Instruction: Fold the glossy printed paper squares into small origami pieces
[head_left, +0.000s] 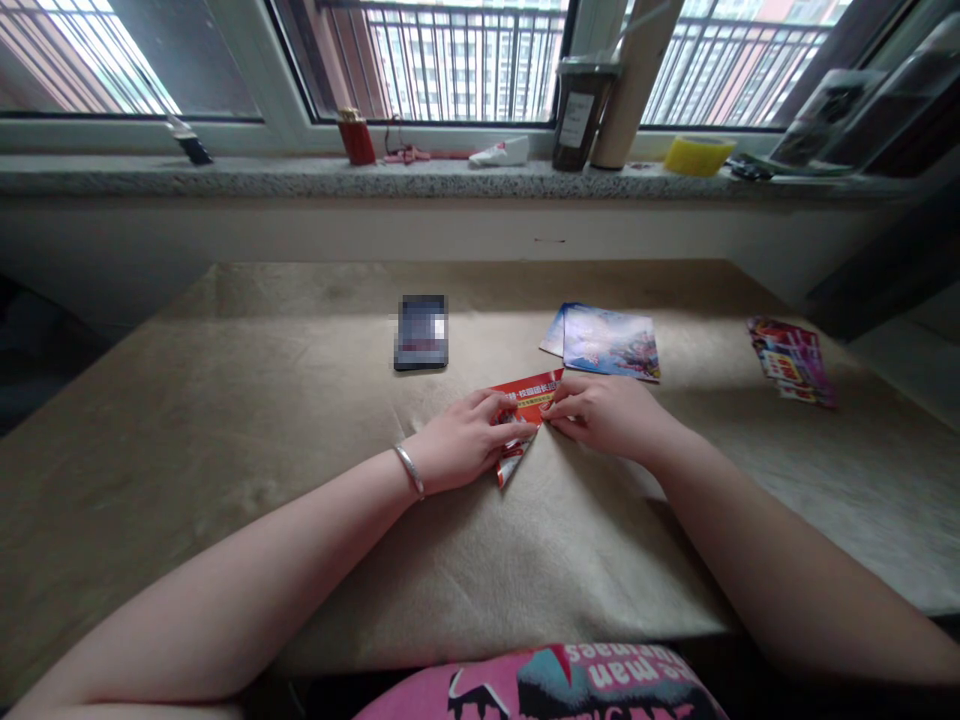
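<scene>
A red printed paper flyer (534, 408), folded into a pointed triangular shape with a pale printed side showing at its lower corner, lies on the table in front of me. My left hand (472, 435) holds its left part down, fingers bent over the top and the thumb stretched across it. At the right corner my right hand (600, 412) pinches the paper's edge between thumb and fingers. The left fingers and the right fingertips hide parts of the folds. A silver bangle (409, 470) circles my left wrist.
Beyond my left hand lies a dark, phone-like device (421, 333), its screen blurred. Blue printed sheets (611, 342) sit just past my right hand. Fanned purple-red cards (791, 362) lie farther right. The windowsill (450, 182) holds a red container (355, 137) and yellow tape (697, 156).
</scene>
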